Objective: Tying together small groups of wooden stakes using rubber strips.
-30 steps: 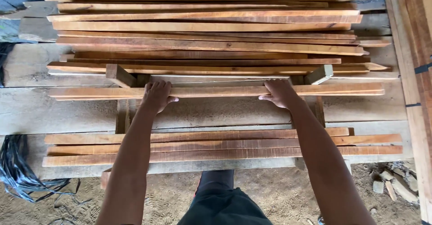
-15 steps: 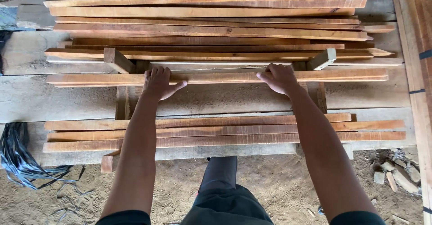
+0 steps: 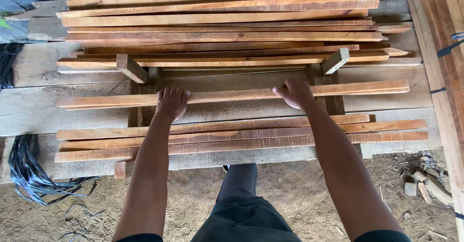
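Pressing flat on a single wooden slat (image 3: 232, 95), left hand (image 3: 171, 102) and right hand (image 3: 296, 94) both open, palms down, slat now nearer the stacked slats (image 3: 217, 29) than before, near pile (image 3: 241, 138) unchanged.

We count one loose wooden slat (image 3: 232, 95) under two hands, the left hand (image 3: 171, 102) and the right hand (image 3: 296, 93). Nearer us lies a group of three slats (image 3: 241, 136). We also count two short upright blocks (image 3: 131, 68) and one bundle of black straps (image 3: 26, 167).
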